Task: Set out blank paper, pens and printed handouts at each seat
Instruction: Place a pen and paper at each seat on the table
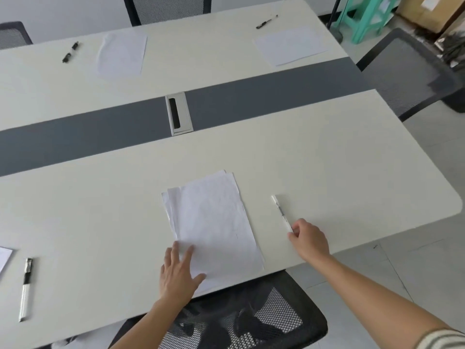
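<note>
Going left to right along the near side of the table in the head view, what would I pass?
Sheet corner → black-gripped pen → paper stack → white pen.

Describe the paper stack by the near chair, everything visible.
The stack is a few white sheets, loosely fanned, edges showing at its far and left sides. It lies flat on the table, slightly skewed, near edge at the rim. The left hand rests on its near left corner, fingers straight.

table (100, 210) holds paper sheets (214, 222) and pens (281, 212).
</note>
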The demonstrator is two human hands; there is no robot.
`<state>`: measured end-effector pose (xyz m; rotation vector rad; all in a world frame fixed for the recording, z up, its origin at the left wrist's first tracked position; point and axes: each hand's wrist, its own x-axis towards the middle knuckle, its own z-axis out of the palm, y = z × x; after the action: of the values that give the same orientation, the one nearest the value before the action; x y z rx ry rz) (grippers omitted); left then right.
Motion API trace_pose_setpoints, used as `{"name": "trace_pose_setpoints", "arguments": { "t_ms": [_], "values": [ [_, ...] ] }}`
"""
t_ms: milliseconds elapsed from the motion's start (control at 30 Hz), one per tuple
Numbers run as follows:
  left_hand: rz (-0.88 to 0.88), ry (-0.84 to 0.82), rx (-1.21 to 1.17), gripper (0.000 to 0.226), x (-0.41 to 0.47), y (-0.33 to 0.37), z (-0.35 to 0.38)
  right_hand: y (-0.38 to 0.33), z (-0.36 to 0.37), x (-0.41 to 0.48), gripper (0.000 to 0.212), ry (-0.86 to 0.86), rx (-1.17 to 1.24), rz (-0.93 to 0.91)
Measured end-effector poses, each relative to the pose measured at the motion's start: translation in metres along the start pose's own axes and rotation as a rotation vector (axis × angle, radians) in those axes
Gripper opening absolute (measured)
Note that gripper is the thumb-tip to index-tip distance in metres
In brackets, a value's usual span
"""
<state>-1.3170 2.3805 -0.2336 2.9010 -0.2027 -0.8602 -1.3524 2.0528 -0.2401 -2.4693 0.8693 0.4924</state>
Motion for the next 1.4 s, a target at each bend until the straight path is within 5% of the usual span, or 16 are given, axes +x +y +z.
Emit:
{"name": "trace_pose_setpoints", "arguments": {
  "t_ms": [300, 600, 767, 1033, 1400],
  "values": [
    [0.058, 0.038, 0.075, 0.069, 0.007, 0.017, -0.014, 0.012, -0.014, -0.031, 0.03, -0.035, 0.08, 0.084],
    [0.344, -0.084, -0.485, 0.015, -0.034, 0.038, -0.067, 0.055, -0.025, -0.194, 0.003, 0.157, 0.652, 0.169],
    [0.54, -0.253, -0.516, 0.014, -0.079, 0.08, -0.079, 0.091, -0.018, -0.276, 0.006, 0.269, 0.864, 0.335],
    [0.69, -0.466, -0.407, 0.007, -0.121, 0.225, -0.058, 0.186, -0.041, -0.333, 0.006, 0.468, 1.079, 0.507],
    [0.795, -0.553, -0.449, 0.008, -0.174, 0.478, -0.002, 0.396, -0.172, -0.318, 0.008, 0.574, 1.097, 0.524]
  ]
}}
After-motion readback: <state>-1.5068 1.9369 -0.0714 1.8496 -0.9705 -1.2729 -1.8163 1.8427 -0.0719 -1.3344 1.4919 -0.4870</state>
